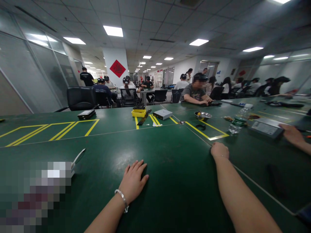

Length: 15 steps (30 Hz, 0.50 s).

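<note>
My left hand (133,181) lies flat on the green table (170,168), fingers stretched out and together, holding nothing; a silver bracelet (122,198) circles the wrist. My right hand (220,150) rests further out on the table with the fingers curled under in a loose fist; nothing shows in it. Neither hand touches any object. Closest to the left hand is a white tweezer-like tool (78,158) off to its left.
Yellow tape boxes mark the table. A yellow tray (138,113), a grey box (162,114), a metal bowl (203,115), a plastic bottle (238,121) and a grey device (266,128) lie beyond. Another person's hand (293,134) reaches in at right. Several seated people work behind.
</note>
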Motion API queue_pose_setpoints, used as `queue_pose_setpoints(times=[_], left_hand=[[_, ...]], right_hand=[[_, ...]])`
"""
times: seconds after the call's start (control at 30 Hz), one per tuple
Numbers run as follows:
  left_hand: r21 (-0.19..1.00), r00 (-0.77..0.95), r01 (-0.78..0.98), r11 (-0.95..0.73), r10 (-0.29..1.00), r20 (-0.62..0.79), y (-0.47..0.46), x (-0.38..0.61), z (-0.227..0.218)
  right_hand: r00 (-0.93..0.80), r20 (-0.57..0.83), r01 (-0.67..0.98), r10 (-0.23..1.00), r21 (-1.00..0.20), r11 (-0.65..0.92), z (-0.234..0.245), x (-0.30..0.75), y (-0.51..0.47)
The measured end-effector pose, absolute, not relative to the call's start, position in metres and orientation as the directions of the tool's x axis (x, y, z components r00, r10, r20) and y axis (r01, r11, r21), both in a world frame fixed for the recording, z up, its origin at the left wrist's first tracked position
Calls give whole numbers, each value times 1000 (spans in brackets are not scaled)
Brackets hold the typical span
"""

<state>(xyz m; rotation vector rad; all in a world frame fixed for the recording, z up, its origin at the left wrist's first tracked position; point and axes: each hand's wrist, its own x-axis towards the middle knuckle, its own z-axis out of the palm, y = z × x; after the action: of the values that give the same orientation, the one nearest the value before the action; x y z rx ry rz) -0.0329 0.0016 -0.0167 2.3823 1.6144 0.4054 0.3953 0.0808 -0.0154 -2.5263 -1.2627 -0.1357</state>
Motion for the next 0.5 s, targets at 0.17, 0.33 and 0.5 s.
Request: queue_pose_setpoints(times=[0.17,0.33,0.5], left_hand=[[358,351,863,-357,933,83,1,-33,-14],[365,348,860,-357,933,91,2,-33,-17],[392,327,852,-347,937,120,3,-34,-20]], right_hand=[[645,205,760,736,-271,-590,-10,390,75],[558,266,820,786,-321,-473,6,372,73],[187,407,946,894,-319,-53,19,303,80]])
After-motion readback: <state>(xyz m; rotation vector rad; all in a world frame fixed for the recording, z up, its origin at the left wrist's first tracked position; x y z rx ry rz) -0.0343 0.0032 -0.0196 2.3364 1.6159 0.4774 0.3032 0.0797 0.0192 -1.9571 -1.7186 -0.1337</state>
